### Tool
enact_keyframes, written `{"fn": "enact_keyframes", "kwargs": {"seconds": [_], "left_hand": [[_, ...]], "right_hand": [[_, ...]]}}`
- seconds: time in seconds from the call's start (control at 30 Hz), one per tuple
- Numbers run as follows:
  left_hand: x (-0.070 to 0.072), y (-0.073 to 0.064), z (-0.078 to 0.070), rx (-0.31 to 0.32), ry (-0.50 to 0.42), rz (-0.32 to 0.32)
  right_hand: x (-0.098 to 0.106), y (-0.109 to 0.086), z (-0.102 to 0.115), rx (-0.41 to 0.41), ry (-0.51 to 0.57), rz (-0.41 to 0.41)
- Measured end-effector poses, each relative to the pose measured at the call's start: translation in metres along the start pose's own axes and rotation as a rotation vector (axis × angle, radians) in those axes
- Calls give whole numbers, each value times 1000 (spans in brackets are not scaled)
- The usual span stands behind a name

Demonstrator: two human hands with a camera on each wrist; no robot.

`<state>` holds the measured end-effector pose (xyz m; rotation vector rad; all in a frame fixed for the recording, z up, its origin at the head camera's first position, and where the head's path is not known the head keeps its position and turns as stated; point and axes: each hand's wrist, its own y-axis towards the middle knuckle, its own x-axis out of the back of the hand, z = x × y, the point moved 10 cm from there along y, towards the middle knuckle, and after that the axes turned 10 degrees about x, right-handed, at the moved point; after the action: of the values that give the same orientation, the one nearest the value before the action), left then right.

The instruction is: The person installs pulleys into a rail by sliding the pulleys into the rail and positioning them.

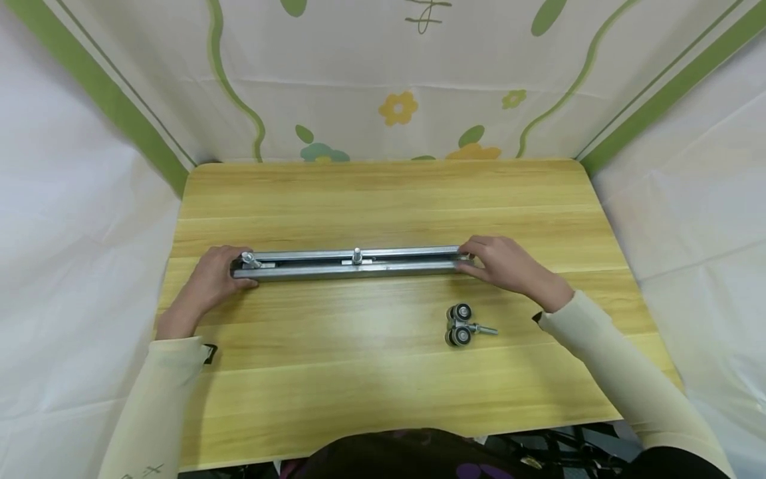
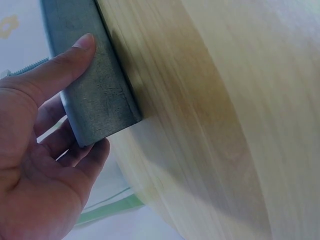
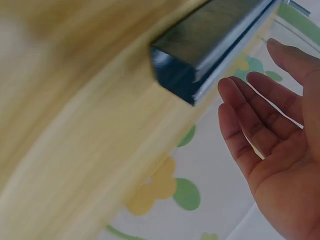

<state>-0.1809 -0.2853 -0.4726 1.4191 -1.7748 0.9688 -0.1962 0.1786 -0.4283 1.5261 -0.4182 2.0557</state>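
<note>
A long C-shaped metal channel rail (image 1: 407, 269) lies across the wooden table with its slot upward. Two threaded bolts stick up through the slot, a middle bolt (image 1: 357, 255) and a tilted left bolt (image 1: 250, 260). My left hand (image 1: 209, 279) grips the rail's left end; in the left wrist view the thumb (image 2: 75, 62) presses its side and the fingers curl behind the end. At the rail's open right end is my right hand (image 1: 499, 264), its fingers loosely spread and apart from the metal in the right wrist view. Nearer the front lies a roller trolley (image 1: 459, 326) with black wheels and a threaded bolt.
The wooden table (image 1: 335, 386) has rounded back corners. A white curtain (image 1: 359, 60) with flowers and green borders hangs behind it, and white sheets (image 1: 78, 233) close off both sides. Dark clothing (image 1: 395, 459) shows at the front edge.
</note>
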Motion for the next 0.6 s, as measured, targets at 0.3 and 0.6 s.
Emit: {"fn": "enact_keyframes", "kwargs": {"seconds": [0.3, 0.6], "left_hand": [[0, 1, -1, -5, 1, -2], [0, 1, 1, 3, -1, 2]], "right_hand": [[-10, -35, 1, -15, 1, 5], [-25, -58, 9, -30, 54, 37]]}}
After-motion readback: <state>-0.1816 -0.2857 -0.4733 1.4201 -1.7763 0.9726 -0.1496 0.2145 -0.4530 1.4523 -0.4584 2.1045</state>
